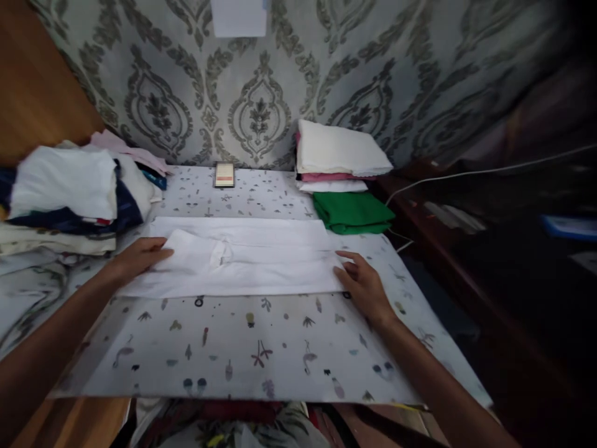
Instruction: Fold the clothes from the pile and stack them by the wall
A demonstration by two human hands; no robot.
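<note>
A white garment (pixel 275 272) lies folded into a long strip across the patterned tablecloth, with a small bunched part left of its middle. Its exact kind I cannot make out. At the strip's left end, my left hand (pixel 142 256) pinches a folded-over edge between thumb and fingers. My right hand (pixel 366 287) is at the opposite end, thumb and curled fingers closed on the fabric's edge. Both hands rest low, close to the table surface.
A heap of clothes (pixel 65 186) sits at the left. Back right stand a folded cream stack (pixel 342 149) and a green folded cloth (pixel 353 211). A small framed card (pixel 224 175) is near the wall. A white cable (pixel 489 168) runs at the right.
</note>
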